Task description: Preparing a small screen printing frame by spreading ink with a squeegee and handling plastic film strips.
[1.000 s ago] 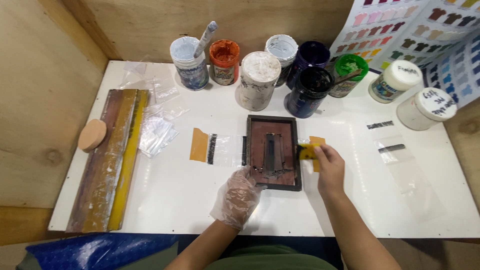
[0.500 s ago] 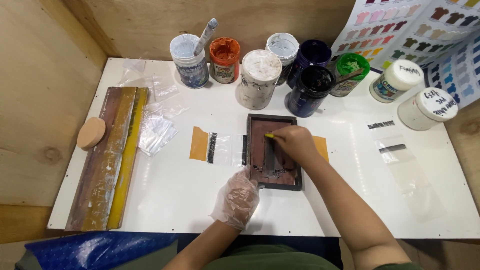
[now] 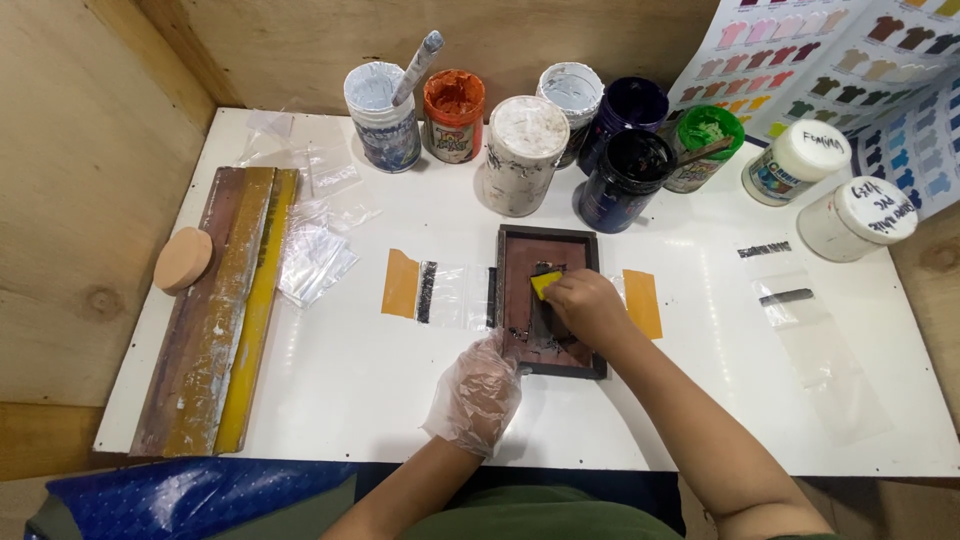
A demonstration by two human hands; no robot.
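Left hand (image 3: 475,395): in a clear plastic glove, lower centre of frame, fingers spread and pressed flat on the lower left corner of the small screen frame; steadying, not clenched around anything.
Right hand (image 3: 588,305): bare, centre of frame, fingers curled tight on a small yellow scraper (image 3: 545,283), its edge down on the mesh.
Small screen frame (image 3: 548,300): dark wooden rectangle with reddish-brown mesh, lying flat at centre of the white table (image 3: 340,385), over a clear strip with orange tape (image 3: 640,303) showing at its right.
Left of frame: clear bag with an orange tab and a black stripe (image 3: 425,292), just beside the frame.
Top of frame: row of ink jars, among them an orange one (image 3: 453,103), a green one (image 3: 708,137) with a stick in it, and a dark open one (image 3: 622,180).
Far left: long wooden squeegees (image 3: 215,310) lying side by side, round tan pad (image 3: 183,259) touching them.
Upper right: colour chart (image 3: 800,50) of shirt shapes.
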